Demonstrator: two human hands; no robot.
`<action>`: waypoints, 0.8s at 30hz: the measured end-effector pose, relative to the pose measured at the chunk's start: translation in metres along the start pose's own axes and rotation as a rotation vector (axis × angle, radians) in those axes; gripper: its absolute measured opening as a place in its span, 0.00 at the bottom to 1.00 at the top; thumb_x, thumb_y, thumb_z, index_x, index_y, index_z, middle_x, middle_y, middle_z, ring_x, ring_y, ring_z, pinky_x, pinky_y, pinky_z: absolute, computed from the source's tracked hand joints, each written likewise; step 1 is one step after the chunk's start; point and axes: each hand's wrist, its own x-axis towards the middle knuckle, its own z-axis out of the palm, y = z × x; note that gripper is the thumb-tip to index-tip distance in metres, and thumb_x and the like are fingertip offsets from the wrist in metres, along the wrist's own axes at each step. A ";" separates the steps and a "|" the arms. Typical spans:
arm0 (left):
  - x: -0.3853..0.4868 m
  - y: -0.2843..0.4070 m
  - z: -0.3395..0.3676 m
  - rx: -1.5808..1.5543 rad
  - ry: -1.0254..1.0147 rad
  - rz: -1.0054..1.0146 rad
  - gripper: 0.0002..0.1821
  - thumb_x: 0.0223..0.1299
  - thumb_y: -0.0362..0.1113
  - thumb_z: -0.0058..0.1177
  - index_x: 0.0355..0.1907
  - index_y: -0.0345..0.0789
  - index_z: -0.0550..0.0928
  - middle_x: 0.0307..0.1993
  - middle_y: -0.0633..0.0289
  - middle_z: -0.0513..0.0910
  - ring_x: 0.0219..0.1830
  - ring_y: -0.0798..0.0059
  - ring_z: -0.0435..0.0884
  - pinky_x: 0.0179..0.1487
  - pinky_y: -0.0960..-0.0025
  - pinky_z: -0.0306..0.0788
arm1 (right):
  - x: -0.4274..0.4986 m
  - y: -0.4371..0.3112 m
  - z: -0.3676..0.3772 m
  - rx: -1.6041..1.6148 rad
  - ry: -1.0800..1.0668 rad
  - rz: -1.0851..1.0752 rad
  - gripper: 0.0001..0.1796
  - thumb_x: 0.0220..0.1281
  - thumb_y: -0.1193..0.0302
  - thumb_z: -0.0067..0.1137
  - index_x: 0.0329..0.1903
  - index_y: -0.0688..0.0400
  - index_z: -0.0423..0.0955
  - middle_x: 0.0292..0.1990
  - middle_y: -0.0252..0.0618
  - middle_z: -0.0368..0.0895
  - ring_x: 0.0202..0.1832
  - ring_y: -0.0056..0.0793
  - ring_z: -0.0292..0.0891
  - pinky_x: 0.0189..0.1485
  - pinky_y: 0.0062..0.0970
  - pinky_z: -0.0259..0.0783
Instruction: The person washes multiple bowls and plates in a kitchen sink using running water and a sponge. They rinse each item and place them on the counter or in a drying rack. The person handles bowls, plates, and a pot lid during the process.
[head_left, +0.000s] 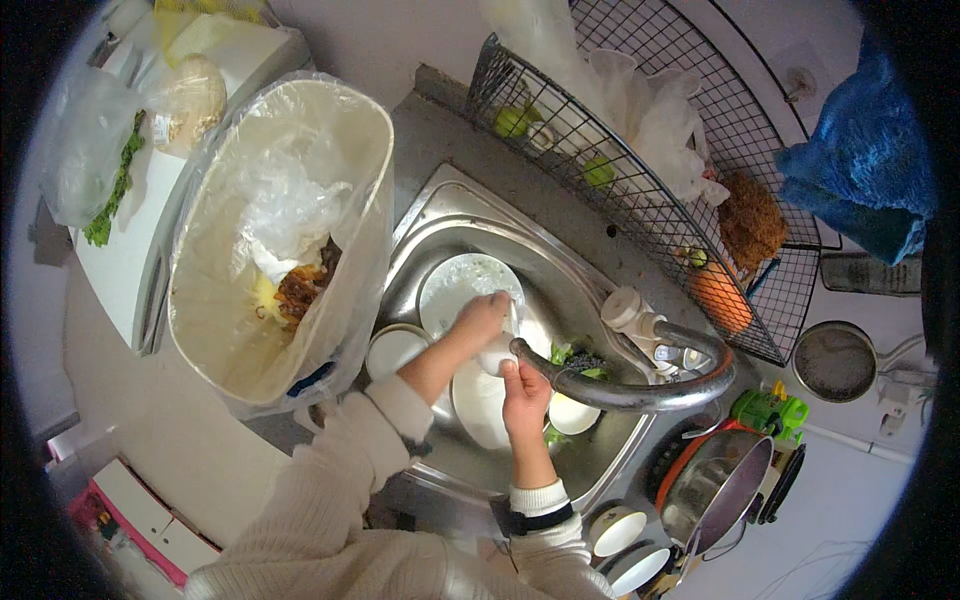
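Over the stainless steel sink (592, 480), my two hands hold a white dish (495, 354), likely a bowl, close to the spout of the curved metal faucet (637, 397). My left hand (480, 322) is at its far edge, and the fingers partly hide it. At the near edge, my right hand (523, 394) grips it with the thumb up. A round plate (465, 281) lies below in the basin. Nearer me are another white dish (476, 409), a white bowl (396, 351) at left and a small white bowl (574, 414) at right. Green scraps (577, 360) sit by the drain.
A lined trash bin (382, 157) with waste stands left of the sink. Behind the sink runs a black wire rack (637, 150) holding vegetables and plastic bags. To the right are a pot (712, 487) and stacked bowls (619, 531). A pan (835, 361) hangs on the wall.
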 end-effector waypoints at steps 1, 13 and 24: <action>-0.003 0.003 0.003 -0.019 -0.020 0.044 0.19 0.59 0.39 0.32 0.45 0.27 0.71 0.45 0.41 0.72 0.50 0.47 0.68 0.56 0.58 0.61 | 0.001 0.000 -0.001 -0.031 0.029 0.061 0.10 0.60 0.73 0.49 0.35 0.68 0.74 0.35 0.34 0.77 0.39 0.20 0.69 0.47 0.20 0.65; 0.016 0.006 0.000 -0.103 -0.035 -0.100 0.25 0.62 0.45 0.28 0.44 0.26 0.72 0.38 0.43 0.77 0.43 0.50 0.75 0.50 0.56 0.65 | 0.001 0.007 -0.008 0.000 0.031 0.069 0.15 0.59 0.68 0.53 0.41 0.67 0.74 0.33 0.31 0.76 0.35 0.18 0.68 0.41 0.17 0.63; 0.026 -0.015 -0.020 -0.614 -0.412 -0.074 0.20 0.59 0.42 0.40 0.47 0.31 0.76 0.45 0.57 0.77 0.49 0.68 0.73 0.53 0.68 0.65 | -0.009 0.023 -0.022 0.282 -0.036 0.004 0.10 0.58 0.71 0.53 0.39 0.65 0.72 0.35 0.35 0.76 0.35 0.20 0.70 0.43 0.23 0.67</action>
